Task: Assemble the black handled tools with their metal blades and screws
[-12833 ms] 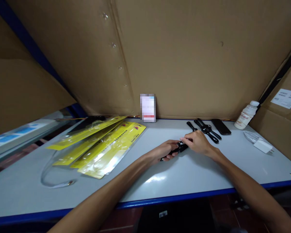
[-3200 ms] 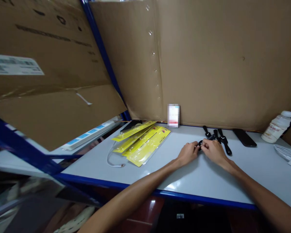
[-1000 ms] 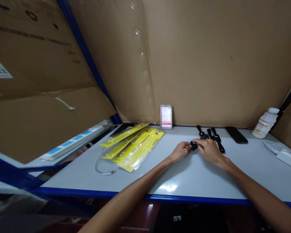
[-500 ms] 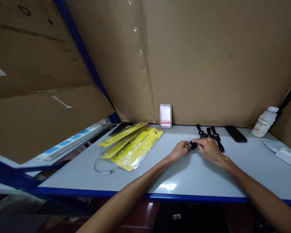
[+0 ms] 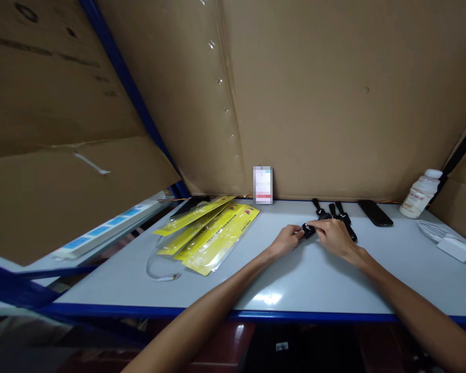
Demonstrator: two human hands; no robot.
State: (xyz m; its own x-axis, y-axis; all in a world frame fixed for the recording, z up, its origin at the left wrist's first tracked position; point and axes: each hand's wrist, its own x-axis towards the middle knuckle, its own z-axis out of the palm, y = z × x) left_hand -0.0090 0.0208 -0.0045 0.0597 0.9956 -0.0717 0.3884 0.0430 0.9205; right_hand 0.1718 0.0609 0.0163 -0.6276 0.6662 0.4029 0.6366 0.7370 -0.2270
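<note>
On the right half of the table my left hand (image 5: 287, 240) pinches the near end of a small black watch (image 5: 308, 231) with a strap. My right hand (image 5: 336, 238) is bent over the other side of it, thumb and forefinger closed at its top edge. The watch's far part is hidden behind the right fingers. Just behind and beside the right hand lie several more black watches (image 5: 345, 217) with straight straps, partly covered by that hand.
Yellow packages (image 5: 217, 243) in clear plastic overlap at left, near a white cable (image 5: 161, 278). A phone (image 5: 263, 185) leans on the cardboard; a dark phone (image 5: 375, 213), a white bottle (image 5: 419, 196) and a charger (image 5: 455, 248) lie right. A power strip (image 5: 104, 228) runs along the left.
The watch between my hands has tilted slightly, so more of its pale-marked face shows. Both hands keep their grip. The whole view has shifted a little.
</note>
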